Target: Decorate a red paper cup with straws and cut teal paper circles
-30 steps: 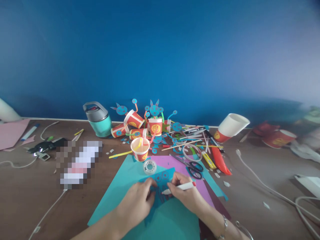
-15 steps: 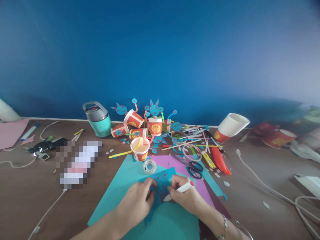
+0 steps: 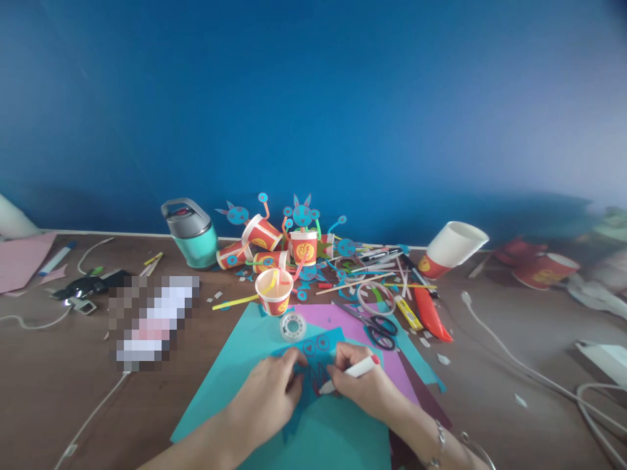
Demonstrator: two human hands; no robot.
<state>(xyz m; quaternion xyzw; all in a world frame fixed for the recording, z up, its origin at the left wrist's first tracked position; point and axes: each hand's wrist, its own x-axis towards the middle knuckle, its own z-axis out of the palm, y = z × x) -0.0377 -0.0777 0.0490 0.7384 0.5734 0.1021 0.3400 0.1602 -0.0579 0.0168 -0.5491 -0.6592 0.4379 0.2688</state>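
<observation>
The blue paper piece (image 3: 316, 358) lies on a turquoise sheet (image 3: 230, 382). It bears two circles with inner markings and, below these, pointed outlines. The white marker (image 3: 361, 367), red at the rear end, is tilted, tip at the outlines.

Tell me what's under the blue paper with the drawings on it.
Around the blue paper, a larger turquoise sheet shows, with a purple sheet visible farther back. Whatever lies directly beneath is covered, and the left hand hides the left side.

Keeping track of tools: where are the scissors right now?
In the head view, the scissors lie right of centre, just beyond the right hand and left of the yellow packet.
</observation>
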